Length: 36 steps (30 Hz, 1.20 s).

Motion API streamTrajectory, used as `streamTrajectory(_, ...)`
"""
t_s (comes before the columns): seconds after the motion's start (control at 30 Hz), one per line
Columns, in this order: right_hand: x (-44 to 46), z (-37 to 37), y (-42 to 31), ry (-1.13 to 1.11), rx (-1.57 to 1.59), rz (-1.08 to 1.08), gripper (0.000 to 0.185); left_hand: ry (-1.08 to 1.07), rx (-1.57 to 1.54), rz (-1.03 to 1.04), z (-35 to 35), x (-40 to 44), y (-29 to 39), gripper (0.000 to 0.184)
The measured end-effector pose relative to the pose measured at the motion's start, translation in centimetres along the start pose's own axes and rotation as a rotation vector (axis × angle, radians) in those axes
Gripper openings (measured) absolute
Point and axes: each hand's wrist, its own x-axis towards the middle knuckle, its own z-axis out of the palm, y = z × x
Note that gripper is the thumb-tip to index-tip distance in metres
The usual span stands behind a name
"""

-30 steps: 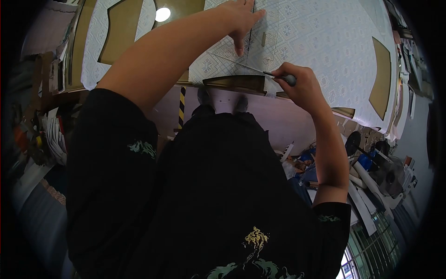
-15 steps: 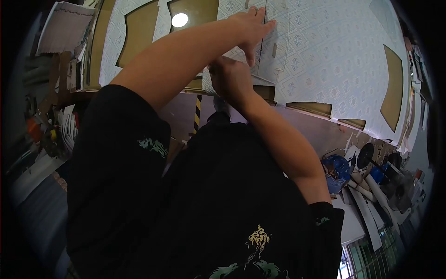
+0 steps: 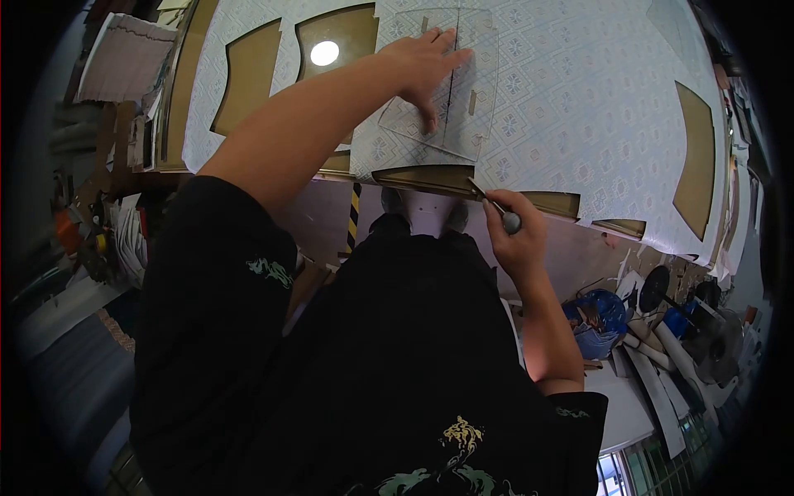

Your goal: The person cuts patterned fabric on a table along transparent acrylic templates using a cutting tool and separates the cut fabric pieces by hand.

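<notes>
My left hand (image 3: 418,70) lies with fingers spread on a clear template (image 3: 482,62) with small slots and a dark centre line. Beneath it is pale blue-white patterned sheet material (image 3: 571,107), with several shaped openings cut out of it. My right hand (image 3: 521,236) is closed around a slim knife-like tool (image 3: 512,222) with a rounded grey end. Its thin tip points up and left, close to the sheet's near edge and the right end of a cut-out opening (image 3: 426,177). Whether the tip touches the sheet, I cannot tell.
An olive-brown surface (image 3: 252,74) shows through the openings, with a bright light reflection on it. Stacked sheets (image 3: 128,54) stand at the far left. Below the table's right side are a blue plastic bag (image 3: 600,314), rolls and a fan-like object (image 3: 715,343).
My right hand has swung from under my left forearm to the right along the near edge, and the tool now shows. My left hand has shifted slightly left and down with the template.
</notes>
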Motion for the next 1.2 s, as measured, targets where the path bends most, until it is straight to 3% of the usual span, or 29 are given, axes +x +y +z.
streamTrajectory(0.37, 0.1, 0.8, -0.5, 0.152, -0.121, -0.045, 0.018, -0.021, -0.018, 0.039, -0.4, -0.4, -0.2, 0.143)
streamTrajectory(0.57, -0.2, 4.2, -2.1, 0.339, -0.258, 0.209, 0.017, 0.166, -0.103, 0.112, 1.8, -0.8, -2.0, 0.14)
streamTrajectory(0.73, 0.6, 6.0, -4.5, 0.431, -0.383, 0.317, 0.016, 0.058, -0.069, 0.125, 0.3, -1.0, -1.7, 0.135)
streamTrajectory(0.83, 0.9, 6.7, -4.7, 0.484, -0.415, 0.324, 0.017, 0.1, 0.007, 0.194, 0.7, -0.3, -1.6, 0.137)
streamTrajectory(1.2, 2.3, 8.2, -4.9, 0.666, -0.36, 0.507, 0.015, 0.038, 0.135, 0.224, 0.0, 1.0, -0.4, 0.146)
